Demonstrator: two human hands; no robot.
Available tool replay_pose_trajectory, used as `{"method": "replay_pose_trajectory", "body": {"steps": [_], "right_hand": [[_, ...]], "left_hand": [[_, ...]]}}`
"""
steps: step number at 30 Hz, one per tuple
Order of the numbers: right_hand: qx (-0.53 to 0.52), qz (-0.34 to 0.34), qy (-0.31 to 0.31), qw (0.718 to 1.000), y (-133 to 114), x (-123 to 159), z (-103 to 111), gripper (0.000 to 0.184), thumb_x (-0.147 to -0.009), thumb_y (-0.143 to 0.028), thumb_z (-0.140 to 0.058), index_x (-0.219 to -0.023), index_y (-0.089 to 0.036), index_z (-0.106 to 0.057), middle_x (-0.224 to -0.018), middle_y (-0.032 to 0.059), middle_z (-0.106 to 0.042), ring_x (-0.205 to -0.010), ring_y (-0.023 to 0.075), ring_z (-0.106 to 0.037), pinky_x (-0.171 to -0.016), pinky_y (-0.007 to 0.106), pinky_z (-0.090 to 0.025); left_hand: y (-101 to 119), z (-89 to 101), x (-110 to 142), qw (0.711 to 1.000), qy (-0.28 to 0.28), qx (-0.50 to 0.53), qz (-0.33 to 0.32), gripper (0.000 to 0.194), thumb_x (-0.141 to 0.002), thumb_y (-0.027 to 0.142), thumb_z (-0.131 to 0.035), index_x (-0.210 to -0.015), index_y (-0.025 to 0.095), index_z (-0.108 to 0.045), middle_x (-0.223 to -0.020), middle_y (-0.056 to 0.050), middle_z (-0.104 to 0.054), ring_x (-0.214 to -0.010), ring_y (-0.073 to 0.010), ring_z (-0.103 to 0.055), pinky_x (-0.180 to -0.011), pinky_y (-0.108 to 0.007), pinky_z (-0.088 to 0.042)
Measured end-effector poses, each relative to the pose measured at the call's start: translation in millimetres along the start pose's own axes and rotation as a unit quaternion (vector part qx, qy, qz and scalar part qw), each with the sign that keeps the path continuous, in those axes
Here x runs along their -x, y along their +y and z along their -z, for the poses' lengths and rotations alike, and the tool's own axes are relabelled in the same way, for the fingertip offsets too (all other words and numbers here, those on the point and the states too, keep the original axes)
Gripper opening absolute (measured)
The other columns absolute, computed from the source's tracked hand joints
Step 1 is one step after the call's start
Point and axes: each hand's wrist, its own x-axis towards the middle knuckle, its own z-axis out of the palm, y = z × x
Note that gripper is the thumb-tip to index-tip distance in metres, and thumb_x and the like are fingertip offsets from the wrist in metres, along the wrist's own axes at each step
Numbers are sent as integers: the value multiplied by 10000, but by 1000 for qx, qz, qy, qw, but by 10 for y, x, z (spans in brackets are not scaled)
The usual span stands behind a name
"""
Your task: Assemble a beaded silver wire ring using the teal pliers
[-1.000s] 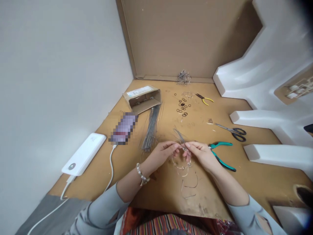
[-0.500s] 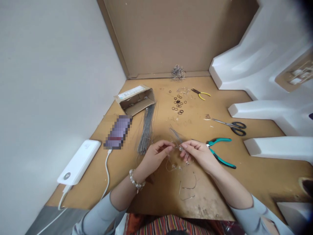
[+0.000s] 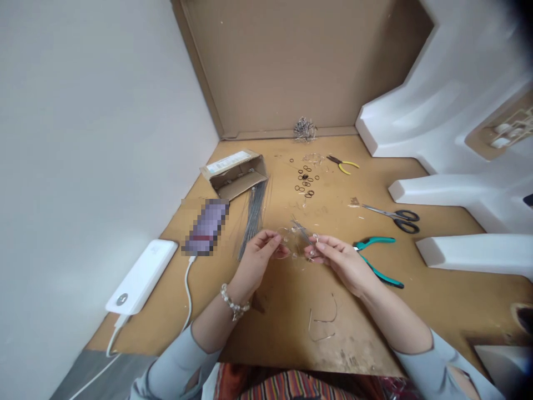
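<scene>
A thin strand with clear beads (image 3: 294, 255) spans the gap between my hands, above the middle of the table. My left hand (image 3: 264, 250) pinches its left side, thumb against forefinger. On the other side, my right hand (image 3: 333, 253) is closed on the beaded end of the strand. Several grey wires (image 3: 300, 228) stick out just past my right fingertips; whether that hand holds them I cannot tell. Bent wire pieces (image 3: 322, 320) lie on the table nearer to me. To the left is a bundle of straight grey wires (image 3: 252, 216).
Green-handled pliers (image 3: 378, 261), scissors (image 3: 391, 215) and yellow-handled pliers (image 3: 342, 163) lie to the right. Dark rings (image 3: 308, 180) are scattered behind my hands. An open cardboard box (image 3: 239, 180), a phone (image 3: 206, 226) and a white power bank (image 3: 144, 276) with cables line the left side.
My left hand has moved left and slightly up, away from the right hand. The beaded strand, which hung lower, is now lifted and spread between both hands. The camera view has shifted a little.
</scene>
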Motion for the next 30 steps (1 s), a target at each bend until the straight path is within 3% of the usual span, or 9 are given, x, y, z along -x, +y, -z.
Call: {"method": "replay_pose_trajectory", "body": {"steps": [4,8,12,20,25,30], "right_hand": [[28,40,27,998,25,-2,-8,328,-727,-417,-715,-954,-185,-671,-757,39,-723,-705,155,-670,-755,333,-491],[43,21,-10,999,25,12,-25,376,-733,-427,-704,-1003,-169,-659,-679,22,-696,-566,146,-651,-603,305,-493],[35,11,-25,999,43,8,-33,365,-741,-420,-704,-992,-159,-663,-727,39,-702,-576,144,-659,-549,270,-482],[-20,-24,-55,998,87,-18,-34,323,-758,-385,-700,-1013,-192,-654,-722,30,-708,-522,123,-644,-510,243,-478],[-11,-4,-58,998,80,-9,-48,302,-744,-347,-719,-1003,-199,-671,-790,40,-712,-606,129,-656,-591,274,-506],[8,12,-73,997,21,17,-56,361,-707,-299,-744,-1050,-212,-671,-924,59,-707,-755,155,-664,-716,324,-517]], "left_hand": [[-42,-4,9,996,-51,-73,8,322,-722,379,-711,-865,146,-541,-732,13,-604,-613,-104,-592,-626,-256,-490],[-85,15,8,982,-61,-173,-48,336,-760,363,-678,-1007,160,-579,-820,-10,-600,-688,-113,-568,-645,-254,-468],[-81,29,24,956,-97,-266,-80,275,-804,369,-631,-974,154,-646,-899,-53,-619,-810,-143,-572,-718,-266,-460],[3,-51,155,913,-183,-343,-125,449,-756,352,-689,-1161,198,-574,-1080,-67,-608,-875,-161,-570,-722,-264,-456],[-42,-52,137,937,-179,-283,-101,250,-887,292,-491,-1081,174,-595,-881,-40,-651,-698,-113,-573,-637,-237,-460],[-56,-21,72,975,-145,-169,-7,252,-862,331,-507,-1018,152,-591,-794,-26,-614,-568,-86,-539,-500,-204,-449]]}}
